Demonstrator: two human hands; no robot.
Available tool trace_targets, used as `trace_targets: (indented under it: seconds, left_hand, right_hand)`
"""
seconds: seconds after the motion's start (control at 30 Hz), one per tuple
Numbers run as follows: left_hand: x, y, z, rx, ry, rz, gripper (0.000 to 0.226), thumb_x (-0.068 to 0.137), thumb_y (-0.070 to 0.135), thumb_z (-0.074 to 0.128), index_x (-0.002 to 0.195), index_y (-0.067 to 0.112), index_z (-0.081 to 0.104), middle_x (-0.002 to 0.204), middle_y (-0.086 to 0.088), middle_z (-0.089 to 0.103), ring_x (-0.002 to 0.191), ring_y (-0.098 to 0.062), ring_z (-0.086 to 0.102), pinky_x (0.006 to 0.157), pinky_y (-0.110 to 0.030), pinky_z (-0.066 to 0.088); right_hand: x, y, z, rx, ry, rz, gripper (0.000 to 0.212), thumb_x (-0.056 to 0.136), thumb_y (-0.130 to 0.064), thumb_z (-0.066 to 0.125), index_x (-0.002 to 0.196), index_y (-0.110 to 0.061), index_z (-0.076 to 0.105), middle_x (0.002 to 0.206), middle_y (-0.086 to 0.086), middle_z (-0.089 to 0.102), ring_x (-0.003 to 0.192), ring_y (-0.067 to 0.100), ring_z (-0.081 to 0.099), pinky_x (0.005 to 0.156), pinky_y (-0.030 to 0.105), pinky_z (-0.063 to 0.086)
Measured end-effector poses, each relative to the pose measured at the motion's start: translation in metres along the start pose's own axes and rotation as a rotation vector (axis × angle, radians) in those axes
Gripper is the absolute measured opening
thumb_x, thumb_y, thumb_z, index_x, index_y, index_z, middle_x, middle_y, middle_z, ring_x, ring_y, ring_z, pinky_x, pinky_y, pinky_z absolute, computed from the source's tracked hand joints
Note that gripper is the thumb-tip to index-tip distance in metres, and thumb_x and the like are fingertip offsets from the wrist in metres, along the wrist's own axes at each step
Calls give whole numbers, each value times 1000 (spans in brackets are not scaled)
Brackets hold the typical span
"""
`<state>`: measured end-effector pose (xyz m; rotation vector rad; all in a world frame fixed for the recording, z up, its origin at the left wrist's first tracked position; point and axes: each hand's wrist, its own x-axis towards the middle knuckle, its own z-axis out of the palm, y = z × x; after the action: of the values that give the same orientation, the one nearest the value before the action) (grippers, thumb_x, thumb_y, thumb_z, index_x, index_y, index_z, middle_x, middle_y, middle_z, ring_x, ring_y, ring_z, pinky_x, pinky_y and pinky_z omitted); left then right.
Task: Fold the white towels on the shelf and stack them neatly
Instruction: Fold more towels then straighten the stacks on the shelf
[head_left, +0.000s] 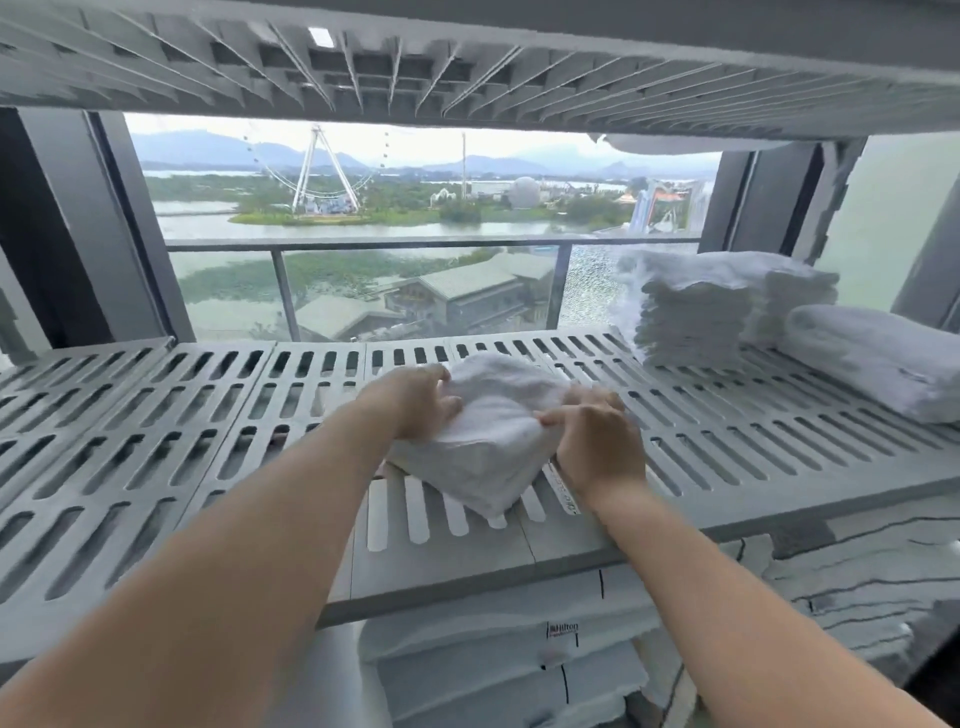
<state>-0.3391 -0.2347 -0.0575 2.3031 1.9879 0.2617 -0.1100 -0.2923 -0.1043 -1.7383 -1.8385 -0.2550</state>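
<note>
folding is judged nearly done: the white towel (498, 447), lying by the front edge of the slatted shelf (208, 415), is gripped by left hand (421, 405) and right hand (597, 441), fingers curled into cloth. a lift onto the folded stack (691, 322), well apart at the right, is probably called for next.

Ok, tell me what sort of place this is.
Most likely a hotel linen store: slotted grey shelving holds a stack of folded white towels, and linen on the shelf below carries a Hilton label. The window behind looks out from high up.
</note>
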Motion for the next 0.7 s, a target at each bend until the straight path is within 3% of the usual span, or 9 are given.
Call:
trace_targets:
  seconds: [0.1,0.17,0.23,0.3,0.4,0.57,0.7]
  left_hand:
    - [4,10,8,-31,0,47,61,96,55,49,152,33,36,141,-14,57,123,-34,56,97,-41,45]
    - [5,17,16,-59,9,63,61,98,52,45,154,33,31,142,-16,56,127,-35,53,100,-43,44]
    - [3,26,25,-131,46,52,58,100,48,43,153,29,33,142,-17,55,130,-35,51,104,-45,44]
    - [2,36,31,-190,95,39,52,99,44,44,148,24,40,137,-17,58,127,-36,53,104,-44,45]
    - [4,44,34,-186,99,38,51,100,42,44,145,20,43,138,-16,58,128,-35,52,105,-42,44]
    - [13,46,21,-128,4,32,52,98,43,49,143,19,52,144,-9,54,133,-29,48,109,-41,42]
    - [12,53,15,-132,5,27,50,94,40,54,139,20,56,139,-7,58,129,-28,51,103,-39,44]
  right_hand:
    - [19,4,-10,223,-220,283,46,87,-10,46,110,-36,76,138,-5,60,123,25,53,100,34,42]
    - [28,2,-14,263,-334,318,38,94,-18,46,121,-24,72,144,3,57,127,25,52,96,30,38]
    - [30,-3,-13,322,-443,329,42,102,-30,45,140,-15,56,153,10,45,139,25,42,111,33,31]
    - [30,-13,-12,324,-493,384,56,99,-38,51,152,-21,41,159,6,36,144,25,35,116,38,26]
    - [26,-14,-11,385,-450,484,76,89,-47,62,155,-26,30,156,6,39,141,28,39,111,40,32]
    - [14,-14,-20,196,-312,489,77,79,-61,68,138,-16,48,129,5,63,118,26,58,96,39,48]
    - [9,-3,-34,462,-362,517,76,78,-39,77,144,-16,45,134,5,59,118,23,59,100,38,48]
